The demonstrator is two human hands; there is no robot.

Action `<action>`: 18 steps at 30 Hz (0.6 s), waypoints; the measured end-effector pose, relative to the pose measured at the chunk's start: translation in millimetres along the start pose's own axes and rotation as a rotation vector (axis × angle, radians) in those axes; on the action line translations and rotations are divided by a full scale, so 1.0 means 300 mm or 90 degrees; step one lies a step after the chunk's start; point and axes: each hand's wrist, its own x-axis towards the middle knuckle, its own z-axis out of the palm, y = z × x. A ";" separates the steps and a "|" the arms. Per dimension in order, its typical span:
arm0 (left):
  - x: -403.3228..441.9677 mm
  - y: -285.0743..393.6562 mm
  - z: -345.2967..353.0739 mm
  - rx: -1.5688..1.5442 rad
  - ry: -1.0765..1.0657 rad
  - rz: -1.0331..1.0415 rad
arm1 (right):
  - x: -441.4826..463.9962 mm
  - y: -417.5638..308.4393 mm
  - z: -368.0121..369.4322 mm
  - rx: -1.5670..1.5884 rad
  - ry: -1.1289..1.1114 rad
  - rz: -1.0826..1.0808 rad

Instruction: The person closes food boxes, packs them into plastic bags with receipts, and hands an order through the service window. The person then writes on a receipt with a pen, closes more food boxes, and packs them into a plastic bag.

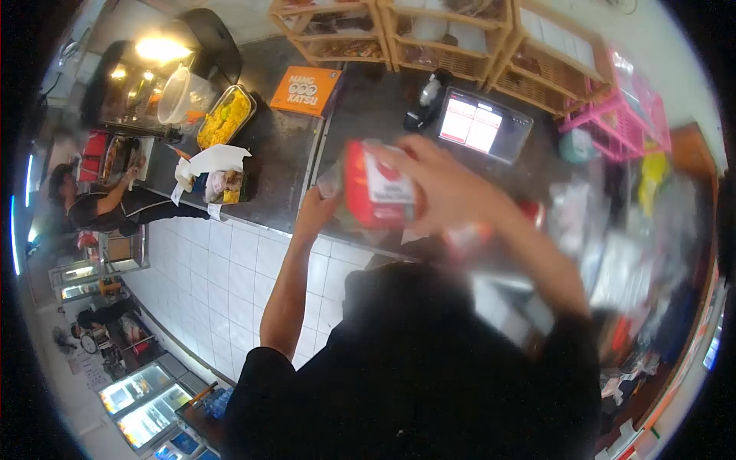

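My right hand (433, 180) is wrapped round a red and white printed box (383, 188), which is smeared by motion; its lettering is not readable. At the box's left side my left hand (317, 205) has its fingers closed on a piece of clear plastic (330, 181), apparently part of a bag, too blurred to be sure. Both hands are above the front part of the dark counter (368, 100). Below my right forearm lies another red and white item (468, 238), partly hidden. A lit tablet (483, 126) rests on the counter beyond my right hand.
An orange box (307, 90) stands at the back, near wooden racks (441, 57). To the left are a tray of yellow food (226, 119) and an open carton (218, 180). A pink basket (625, 111) and plastic bags (629, 268) are right. Another person (100, 199) works far left.
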 end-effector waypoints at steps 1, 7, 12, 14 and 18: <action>0.019 -0.096 -0.011 -0.181 -0.067 0.036 | 0.076 -0.024 0.033 0.063 0.059 -0.064; -0.036 -0.256 -0.142 -0.375 0.152 -0.009 | 0.461 0.089 0.589 0.475 0.246 -0.186; -0.073 -0.270 -0.337 -0.363 0.319 -0.032 | 0.402 0.161 0.836 0.083 0.036 0.098; -0.089 -0.232 -0.358 -0.456 0.249 -0.024 | 0.378 0.189 0.869 -0.132 0.012 0.089; -0.157 -0.100 -0.386 -0.353 0.014 0.024 | 0.333 0.211 0.843 -0.291 -0.035 0.163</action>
